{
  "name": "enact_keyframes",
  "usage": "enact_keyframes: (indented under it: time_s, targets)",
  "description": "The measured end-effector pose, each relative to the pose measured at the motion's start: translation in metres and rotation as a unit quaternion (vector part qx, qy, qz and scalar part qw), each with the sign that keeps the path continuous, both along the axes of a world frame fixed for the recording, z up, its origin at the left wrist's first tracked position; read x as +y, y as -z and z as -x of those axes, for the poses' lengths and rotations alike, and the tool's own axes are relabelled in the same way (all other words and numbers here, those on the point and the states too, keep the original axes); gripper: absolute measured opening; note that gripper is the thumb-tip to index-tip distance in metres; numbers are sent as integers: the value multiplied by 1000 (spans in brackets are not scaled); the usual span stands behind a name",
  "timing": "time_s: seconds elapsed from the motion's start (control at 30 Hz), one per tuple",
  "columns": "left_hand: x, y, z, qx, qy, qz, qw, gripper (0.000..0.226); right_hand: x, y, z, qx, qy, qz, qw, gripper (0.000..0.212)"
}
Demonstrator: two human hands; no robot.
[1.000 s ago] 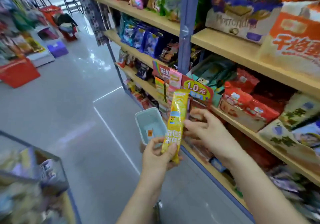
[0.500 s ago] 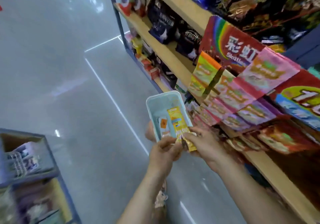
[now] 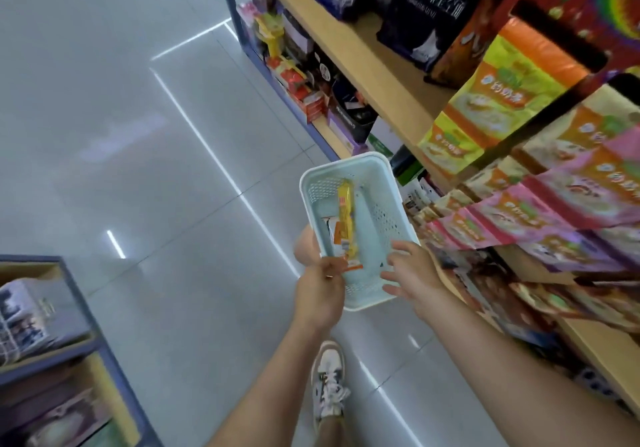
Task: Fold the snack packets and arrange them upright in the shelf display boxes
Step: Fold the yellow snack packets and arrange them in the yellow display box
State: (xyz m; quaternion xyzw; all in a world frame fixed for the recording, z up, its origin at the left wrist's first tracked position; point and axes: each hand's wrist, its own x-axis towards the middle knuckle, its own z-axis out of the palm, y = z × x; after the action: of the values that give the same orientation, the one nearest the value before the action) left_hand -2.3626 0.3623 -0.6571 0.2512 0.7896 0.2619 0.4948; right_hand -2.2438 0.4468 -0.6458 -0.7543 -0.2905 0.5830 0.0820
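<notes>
A pale blue perforated basket (image 3: 389,211) sits in front of me, level with the shelf edge. A long yellow snack packet (image 3: 346,211) lies lengthwise inside it, beside a white and orange packet (image 3: 333,235). My left hand (image 3: 318,294) pinches the yellow packet's near end at the basket's near left corner. My right hand (image 3: 412,277) hovers at the basket's near right side, fingers spread and holding nothing. What carries the basket from below is hidden.
To the right, wooden shelves (image 3: 367,76) hold dark snack bags (image 3: 426,13), and strips of pink and orange packets (image 3: 554,204) hang off them. A blue-framed shelf unit (image 3: 76,335) stands at the lower left. Grey tiled floor and my shoe (image 3: 329,377) lie below.
The yellow packet went from upright in both hands down into the basket. My right hand let go of it and drew off to the right. The view tilted downward.
</notes>
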Motion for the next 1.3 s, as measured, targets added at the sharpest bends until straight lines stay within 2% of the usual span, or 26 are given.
enact_keyframes:
  time_s: [0.13, 0.33, 0.4, 0.53, 0.67, 0.83, 0.97, 1.07, 1.17, 1.3]
  targets:
    - [-5, -37, -6, 5, 29, -28, 999, 33, -16, -43, -26, 26, 9, -49, 998, 23]
    - [-17, -141, -39, 46, 135, -97, 985, 29, -46, -149, -78, 97, -44, -141, 984, 21]
    - [-28, -180, -63, 58, 173, -129, 975, 29, -59, -185, -100, 107, -70, -176, 976, 21]
    - [-62, -257, -122, 99, 177, -208, 957, 23, -98, -262, -158, 93, -115, -290, 946, 23]
    - [-116, -326, -193, 91, 226, -308, 920, 30, -155, -351, -227, 48, -155, -384, 909, 23]
    - [-165, -398, -267, 113, 265, -409, 866, 29, -222, -435, -320, -79, -219, -451, 862, 30]
    - [-182, -461, -315, 156, 283, -520, 791, 36, -269, -493, -387, -177, -252, -512, 802, 35]
    - [-194, -505, -358, 149, 298, -558, 760, 34, -303, -526, -438, -209, -208, -556, 777, 29]
    - [-207, -541, -403, 135, 315, -587, 733, 27, -331, -545, -485, -209, -133, -603, 759, 35]
    - [-219, -572, -457, 95, 336, -592, 727, 25, -358, -563, -533, -155, -13, -643, 750, 34]
